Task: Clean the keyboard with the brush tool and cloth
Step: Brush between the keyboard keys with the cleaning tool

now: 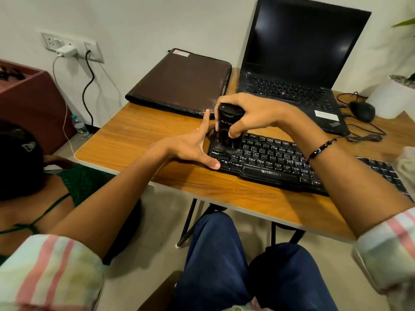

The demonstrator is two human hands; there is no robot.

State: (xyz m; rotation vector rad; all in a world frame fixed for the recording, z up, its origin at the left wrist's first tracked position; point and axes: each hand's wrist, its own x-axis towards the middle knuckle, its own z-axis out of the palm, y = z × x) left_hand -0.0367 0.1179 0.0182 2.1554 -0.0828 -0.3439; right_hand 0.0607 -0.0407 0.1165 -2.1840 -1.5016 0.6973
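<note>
Black and upright, the brush tool (229,124) sits in your right hand (253,113), fingers wrapped round its body so the bristles bear on the keyboard's (280,167) left-end keys. Your left hand (190,147) lies spread, holding nothing, probably bracing that corner. The keys look dusty.
</note>
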